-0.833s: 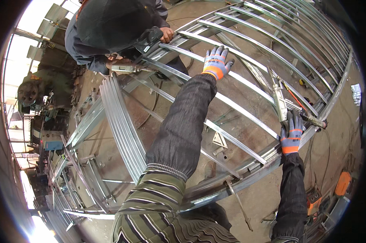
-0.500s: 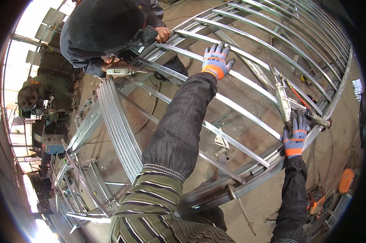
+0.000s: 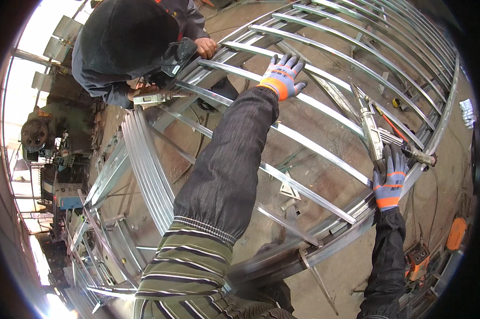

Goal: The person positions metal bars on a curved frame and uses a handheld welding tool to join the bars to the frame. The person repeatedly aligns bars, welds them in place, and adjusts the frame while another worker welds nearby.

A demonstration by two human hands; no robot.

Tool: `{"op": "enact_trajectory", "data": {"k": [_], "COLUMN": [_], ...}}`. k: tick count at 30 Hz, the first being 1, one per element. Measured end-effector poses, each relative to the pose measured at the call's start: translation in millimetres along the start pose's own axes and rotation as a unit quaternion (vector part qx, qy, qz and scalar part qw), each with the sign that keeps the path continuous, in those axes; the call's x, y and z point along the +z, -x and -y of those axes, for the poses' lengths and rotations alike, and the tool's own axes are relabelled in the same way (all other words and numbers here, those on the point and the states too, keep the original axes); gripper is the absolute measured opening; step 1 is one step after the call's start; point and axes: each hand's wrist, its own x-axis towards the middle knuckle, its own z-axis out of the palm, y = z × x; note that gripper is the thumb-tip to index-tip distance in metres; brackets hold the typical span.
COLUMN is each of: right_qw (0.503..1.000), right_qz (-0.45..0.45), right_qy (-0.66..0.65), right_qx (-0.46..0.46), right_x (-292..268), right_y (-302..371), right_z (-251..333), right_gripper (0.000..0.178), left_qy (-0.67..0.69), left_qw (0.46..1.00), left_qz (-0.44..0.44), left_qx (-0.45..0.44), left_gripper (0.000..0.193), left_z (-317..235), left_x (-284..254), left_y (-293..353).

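My left hand (image 3: 282, 77), in a grey and orange glove, lies palm down with fingers spread across the silver metal bars (image 3: 325, 109) of a large curved frame. At the frame's near right rim (image 3: 351, 218), my right hand (image 3: 390, 178), gloved alike, rests with fingers stretched out and the thumb apart. Those fingers lie against the lower end of a silver locking clamp (image 3: 372, 133), which stands along the bar ends; their undersides are hidden. Across the frame a hooded co-worker (image 3: 125, 40) leans over, one bare hand (image 3: 206, 48) on the frame's far rim, beside another locking clamp (image 3: 152, 99).
A bundle of long metal profiles (image 3: 147, 170) leans at the left. Further left stands machinery with a round wheel (image 3: 34, 134). An orange tool (image 3: 418, 260) and cables lie on the floor at the lower right. A thin metal rod (image 3: 318, 282) sticks out below the frame.
The view has shifted a little. The co-worker's head appears slightly further left and lower. Both my hands keep their places on the frame, with fingers spread much as before.
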Motion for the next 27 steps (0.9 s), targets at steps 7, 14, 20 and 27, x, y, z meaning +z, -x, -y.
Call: {"op": "enact_trajectory", "data": {"k": [7, 14, 20, 27], "right_qw": [1.0, 0.999, 0.981, 0.985], "right_qz": [-0.003, 0.004, -0.116, 0.115], "right_qy": [-0.013, -0.034, -0.15, 0.106], "right_qx": [0.002, 0.0, -0.03, -0.074], "right_x": [-4.7, -5.1, -27.8, 61.1], "right_y": [0.0, 3.4, -45.5, -242.1], "right_z": [3.8, 0.8, 30.6, 96.0], "right_gripper": [0.078, 0.071, 0.07, 0.093], "left_qy": [0.004, 0.003, 0.008, -0.003], "left_qw": [1.0, 1.0, 1.0, 1.0], "left_qz": [0.006, -0.026, 0.005, -0.013], "left_qx": [0.001, 0.011, 0.0, 0.008], "left_gripper": [0.077, 0.077, 0.078, 0.077], "left_z": [2.2, 2.2, 2.0, 4.7], "left_x": [-0.2, -1.1, -0.7, 7.3], "left_y": [-0.5, 0.5, 1.1, -1.1]}}
